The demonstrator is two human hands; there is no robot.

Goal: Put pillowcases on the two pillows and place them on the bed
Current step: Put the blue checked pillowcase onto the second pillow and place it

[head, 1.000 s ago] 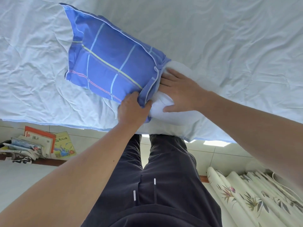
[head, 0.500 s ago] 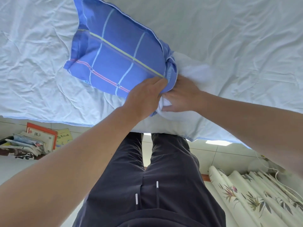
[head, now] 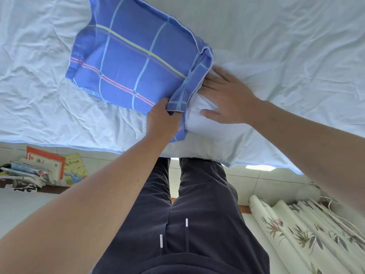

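A blue checked pillowcase (head: 128,62) lies on the bed, pulled over most of a white pillow (head: 197,115) whose near end sticks out of the case's opening. My left hand (head: 162,119) grips the near corner of the pillowcase's open hem. My right hand (head: 227,99) lies flat with straight fingers on the bare end of the pillow, its fingertips at the hem. No second pillow is in view.
The bed's pale blue crumpled sheet (head: 286,46) fills the upper half; its edge (head: 59,143) runs across the middle. On the floor at the left is a stack of books (head: 45,171). A floral curtain (head: 296,234) hangs at the lower right. My legs stand against the bed.
My left hand has slid from the top of the opening back to the near corner of the hem. My right hand has flattened out on the pillow's bare end.
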